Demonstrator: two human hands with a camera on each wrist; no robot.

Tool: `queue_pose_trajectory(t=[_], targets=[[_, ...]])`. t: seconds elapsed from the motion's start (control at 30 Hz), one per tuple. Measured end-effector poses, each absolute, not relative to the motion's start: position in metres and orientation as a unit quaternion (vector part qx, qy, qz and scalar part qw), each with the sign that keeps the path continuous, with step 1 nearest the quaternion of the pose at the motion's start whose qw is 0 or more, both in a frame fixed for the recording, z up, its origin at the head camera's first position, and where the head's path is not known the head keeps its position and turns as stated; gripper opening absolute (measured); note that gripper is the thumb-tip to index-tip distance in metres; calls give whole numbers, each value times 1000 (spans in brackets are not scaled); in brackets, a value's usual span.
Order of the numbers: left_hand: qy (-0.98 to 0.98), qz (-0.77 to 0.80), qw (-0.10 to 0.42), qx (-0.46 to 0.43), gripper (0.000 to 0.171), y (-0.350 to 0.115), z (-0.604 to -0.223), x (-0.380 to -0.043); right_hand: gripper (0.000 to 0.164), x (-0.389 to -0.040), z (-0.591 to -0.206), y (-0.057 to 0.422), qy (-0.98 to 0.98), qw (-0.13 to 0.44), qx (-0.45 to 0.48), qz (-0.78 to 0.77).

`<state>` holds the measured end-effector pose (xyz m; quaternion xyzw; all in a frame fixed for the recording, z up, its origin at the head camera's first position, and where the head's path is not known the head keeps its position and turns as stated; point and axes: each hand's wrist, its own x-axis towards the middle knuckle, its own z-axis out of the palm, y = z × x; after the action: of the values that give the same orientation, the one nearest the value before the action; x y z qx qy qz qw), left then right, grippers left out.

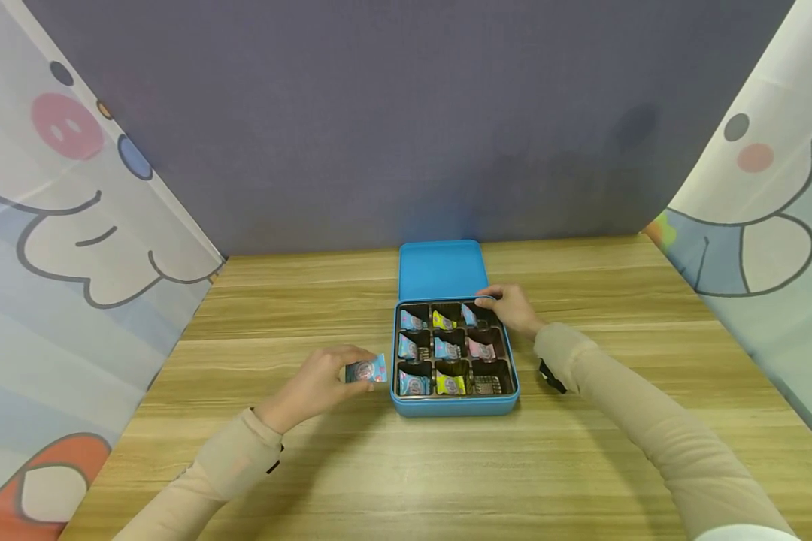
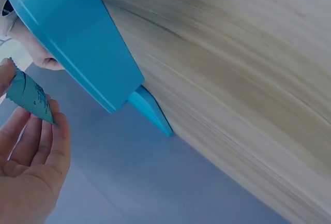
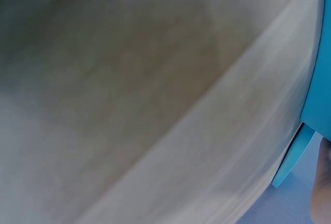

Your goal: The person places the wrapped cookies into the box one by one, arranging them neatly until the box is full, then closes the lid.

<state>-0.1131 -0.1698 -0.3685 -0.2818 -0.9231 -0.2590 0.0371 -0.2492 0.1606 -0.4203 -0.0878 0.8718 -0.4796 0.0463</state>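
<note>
My left hand [image 1: 325,379] pinches a small blue candy packet [image 1: 367,370] between thumb and fingers, just left of the blue box [image 1: 455,406]. In the left wrist view the blue packet [image 2: 32,95] shows its printed side, with the fingers beneath it. The box stands open on the table, its lid [image 1: 442,269] folded back. Inside, a dark divided tray [image 1: 492,367] holds blue, yellow and pink packets, one in most compartments. At the front right compartment the patterned tray bottom shows. My right hand [image 1: 510,306] grips the box's back right corner, thumb over the rim.
The wooden table [image 1: 277,481] carries the box near its middle. Behind the table rises a grey partition [image 1: 392,128]. Cloth panels with cartoon figures [image 1: 34,188] hang along the left and right sides.
</note>
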Motion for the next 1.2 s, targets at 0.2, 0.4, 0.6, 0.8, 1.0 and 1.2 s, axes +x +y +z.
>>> queue_pose_trajectory(t=[0.2, 0.4, 0.6, 0.8, 1.0, 1.2], targets=[[-921, -249, 41, -297, 40, -163, -367, -116, 28, -249, -418, 161, 872, 47, -93, -479], [-917, -266, 43, -293, 40, -152, -368, -117, 28, -248, -418, 161, 870, 45, -94, -481], [-908, -271, 56, -314, 38, -141, -370, -118, 29, -249, -420, 161, 871, 42, -97, -480], [-900, -277, 58, -331, 38, -126, -370, -121, 28, -248, -419, 161, 867, 33, -106, -486], [-899, -288, 31, -329, 38, -112, -369, -124, 29, -246, -417, 161, 870, 35, -107, -481], [-896, -290, 11, -337, 37, -98, -371, -130, 30, -247, -418, 163, 868, 49, -95, -485]])
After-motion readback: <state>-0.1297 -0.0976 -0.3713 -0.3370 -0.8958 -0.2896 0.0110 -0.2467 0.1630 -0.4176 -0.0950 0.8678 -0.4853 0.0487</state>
